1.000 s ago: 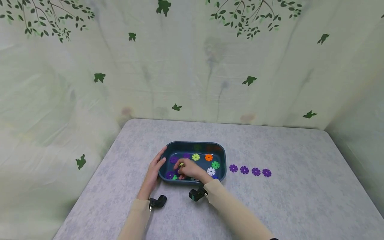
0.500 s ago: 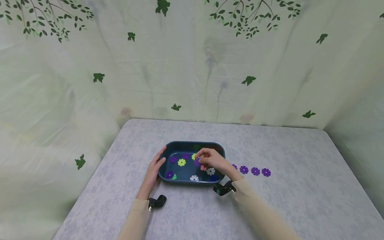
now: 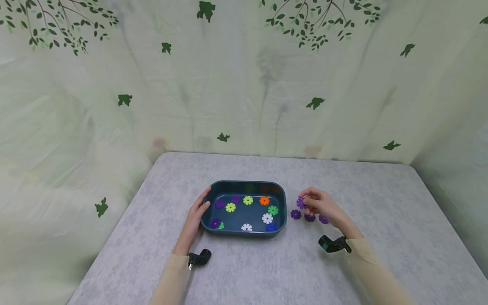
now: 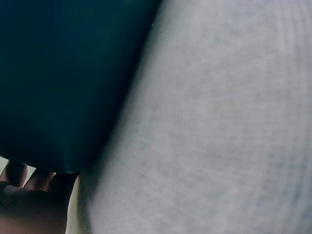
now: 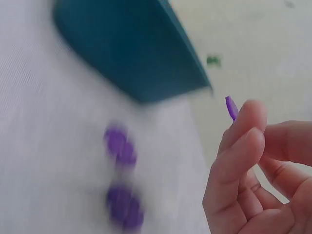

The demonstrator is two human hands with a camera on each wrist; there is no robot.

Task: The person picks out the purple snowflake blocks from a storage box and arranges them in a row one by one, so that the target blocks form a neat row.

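Note:
A purple flower-shaped disc is pinched between the thumb and fingers of my right hand, above the table just right of the tray. In the right wrist view only the edge of this disc shows past the fingertips. Below the hand lies a row of purple discs, partly covered by it. My left hand rests against the left end of the dark blue tray, fingers extended along its outer wall. The left wrist view shows those fingers at the tray's side.
Inside the tray lie loose discs: yellow, orange, green, white, blue and a few purple ones. The grey table meets a leaf-patterned curtain behind.
My right hand has lifted a purple disc from the tray and carried it right, over the tray's edge, to the purple row. The left hand has stayed at the tray.

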